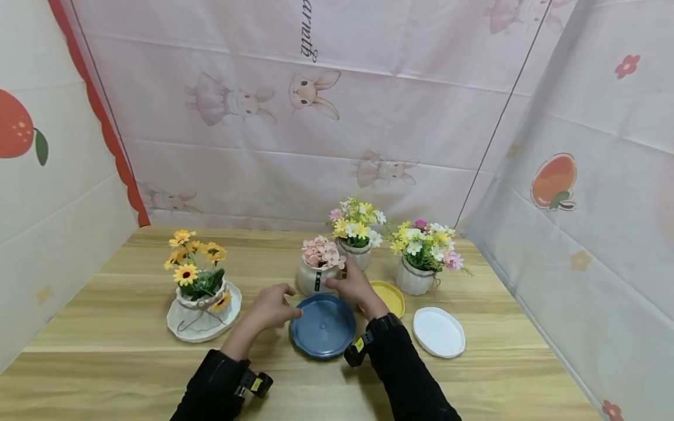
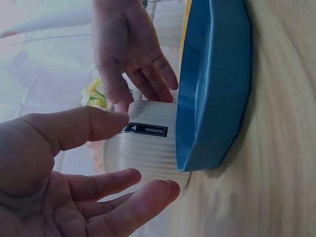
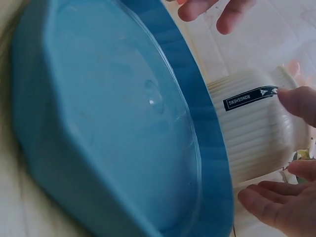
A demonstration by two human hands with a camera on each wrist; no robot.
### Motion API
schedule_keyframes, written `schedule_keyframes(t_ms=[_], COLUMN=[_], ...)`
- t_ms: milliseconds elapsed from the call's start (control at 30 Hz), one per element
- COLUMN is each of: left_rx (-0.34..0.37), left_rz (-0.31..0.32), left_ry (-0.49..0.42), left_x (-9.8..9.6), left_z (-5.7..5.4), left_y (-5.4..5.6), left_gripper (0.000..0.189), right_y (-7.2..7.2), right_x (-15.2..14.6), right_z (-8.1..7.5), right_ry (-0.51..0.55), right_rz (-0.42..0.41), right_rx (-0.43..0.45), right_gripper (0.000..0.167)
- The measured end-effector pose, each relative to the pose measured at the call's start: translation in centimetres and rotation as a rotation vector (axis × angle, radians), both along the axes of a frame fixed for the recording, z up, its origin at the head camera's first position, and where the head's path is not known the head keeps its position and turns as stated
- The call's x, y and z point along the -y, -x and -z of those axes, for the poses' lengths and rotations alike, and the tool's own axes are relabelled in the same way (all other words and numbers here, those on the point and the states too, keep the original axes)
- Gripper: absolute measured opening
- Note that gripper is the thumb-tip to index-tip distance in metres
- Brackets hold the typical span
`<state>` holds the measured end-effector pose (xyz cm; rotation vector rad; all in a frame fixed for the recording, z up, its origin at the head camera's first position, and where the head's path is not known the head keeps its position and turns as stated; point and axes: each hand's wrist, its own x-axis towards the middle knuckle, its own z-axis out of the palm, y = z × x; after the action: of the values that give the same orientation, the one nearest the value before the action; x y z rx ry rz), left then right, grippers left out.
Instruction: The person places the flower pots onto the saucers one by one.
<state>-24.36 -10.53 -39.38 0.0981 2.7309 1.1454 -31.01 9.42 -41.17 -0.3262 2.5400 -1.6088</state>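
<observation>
A blue plate lies between the left hand, spread and gripping nothing, and the right hand, fingers loose; just left of the latter stands a white flowerpot, thumb contact hard to confirm; palms low on opposite sides would likely hold it steadiest.

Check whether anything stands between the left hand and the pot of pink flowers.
Nothing visible stands between the left hand and the pot; the blue plate lies nearer the person.
</observation>
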Motion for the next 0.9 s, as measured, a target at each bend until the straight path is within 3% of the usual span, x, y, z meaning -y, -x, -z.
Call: schedule_keyframes(t_ms=[233,433,633,900], left_rx=[0.045,0.063,0.069,0.059], left_rz=[-0.004,-0.014,-0.015,0.014], left_ry=[-0.046,-0.064,-0.102,-0.049], left_x=[-0.2,0.1,0.1,-0.3], left_z=[0.9,1.4,1.7,2.3], left_y=[0.4,0.4,0.4,0.8], left_gripper=[0.048,0.048,0.046,0.040], right_y=[1.0,1.5,1.6,1.7], right_x=[0.5,1.3,2.0,1.8], right_z=[0.6,0.5,0.2,0.2], right_ry=[0.053,0.046,0.005,-0.036], right_rz=[-0.006,-0.011,0.003,0.038], right_rx=[-0.050,-0.024,-0.108,-0.142], right_gripper=[0.083,0.093,0.096,0.098])
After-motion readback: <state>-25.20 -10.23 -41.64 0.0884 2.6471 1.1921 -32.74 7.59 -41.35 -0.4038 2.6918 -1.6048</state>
